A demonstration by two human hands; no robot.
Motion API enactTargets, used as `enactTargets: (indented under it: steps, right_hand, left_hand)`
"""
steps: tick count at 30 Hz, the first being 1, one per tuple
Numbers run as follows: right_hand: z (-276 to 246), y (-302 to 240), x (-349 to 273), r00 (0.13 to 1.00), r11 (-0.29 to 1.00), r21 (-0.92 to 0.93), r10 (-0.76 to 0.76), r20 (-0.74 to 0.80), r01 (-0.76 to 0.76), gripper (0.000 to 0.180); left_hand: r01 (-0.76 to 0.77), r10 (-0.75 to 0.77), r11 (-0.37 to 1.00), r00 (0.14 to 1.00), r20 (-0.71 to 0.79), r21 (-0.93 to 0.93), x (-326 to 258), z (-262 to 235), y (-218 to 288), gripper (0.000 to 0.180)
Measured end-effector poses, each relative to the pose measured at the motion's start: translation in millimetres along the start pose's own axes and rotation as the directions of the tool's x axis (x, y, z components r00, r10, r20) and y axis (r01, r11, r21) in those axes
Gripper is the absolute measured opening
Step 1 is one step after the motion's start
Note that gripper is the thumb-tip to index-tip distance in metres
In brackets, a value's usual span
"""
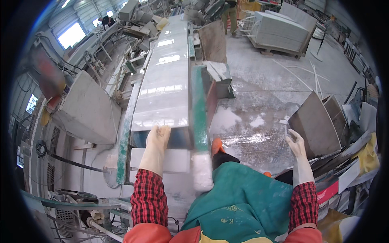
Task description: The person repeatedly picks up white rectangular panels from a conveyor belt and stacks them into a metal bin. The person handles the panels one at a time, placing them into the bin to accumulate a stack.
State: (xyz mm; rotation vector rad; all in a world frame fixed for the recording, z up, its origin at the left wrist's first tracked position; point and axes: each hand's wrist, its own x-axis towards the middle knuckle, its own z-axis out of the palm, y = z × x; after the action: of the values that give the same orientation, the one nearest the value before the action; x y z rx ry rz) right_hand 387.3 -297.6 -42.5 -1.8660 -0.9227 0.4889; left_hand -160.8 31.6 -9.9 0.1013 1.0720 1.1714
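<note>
My left hand, in a pale glove, rests flat on the near end of a long polished grey stone slab that lies on a green-framed conveyor line. My right hand, also gloved, is held out to the right with fingers spread, close to the edge of a brown-grey stone tile leaning in a stack. It holds nothing. Both sleeves are red-and-black check, and I wear a green apron.
Wet concrete floor spreads to the right. Stacked grey slabs on a pallet stand at the back, with a person near them. A grey machine housing and cables are on the left. More leaning tiles crowd the right.
</note>
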Motion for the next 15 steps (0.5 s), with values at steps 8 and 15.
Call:
enactTargets:
  steps: [8,15]
  right_hand:
    - [-192,-24,-97,0.838,0.633,-0.675,-0.075,-0.541,-0.379,0.057]
    - [-252,83,-177,0.767,0.175,-0.774,-0.122,-0.63,-0.608,0.059]
  left_hand:
    - [-0.445,0.308,0.727,0.892,0.332,0.523,-57,7,-28,0.037]
    - [-0.938,0.033,-0.257,0.233,0.972,0.234,-71,74,-105,0.048]
